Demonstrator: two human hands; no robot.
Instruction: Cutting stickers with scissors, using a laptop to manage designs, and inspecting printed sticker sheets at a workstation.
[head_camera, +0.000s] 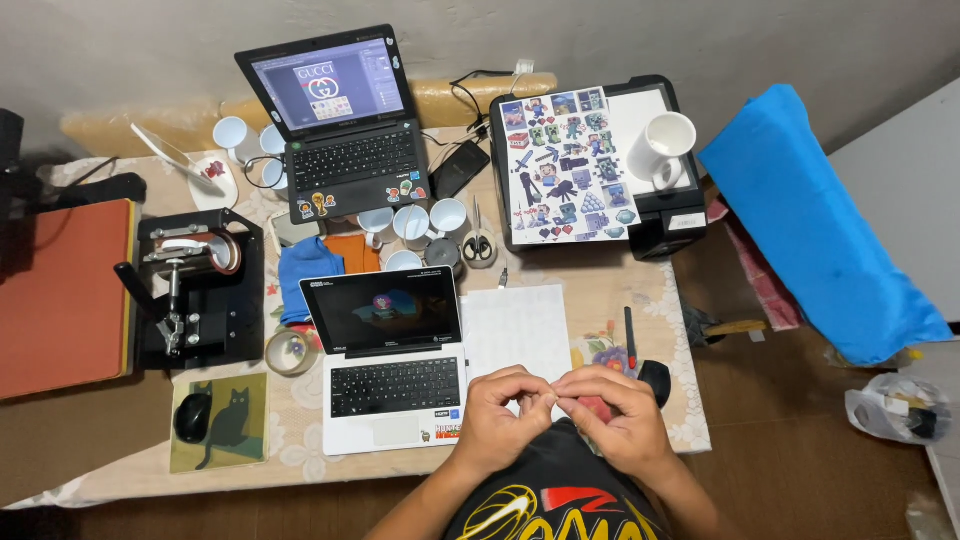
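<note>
Cluttered desk (620, 300), hands at bottom centre: left hand (497, 418) and right hand (612, 415) pinch fingers together on something tiny, can't tell what, just below the white sheet (515, 325). Looks like fiddly peeling; next needs a steady pinch

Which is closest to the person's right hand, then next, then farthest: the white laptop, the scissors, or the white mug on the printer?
From the right hand:
1. White laptop, just to its left on the table.
2. Scissors, farther up the table, among the mugs.
3. White mug, at the far back, on the black printer.
</note>
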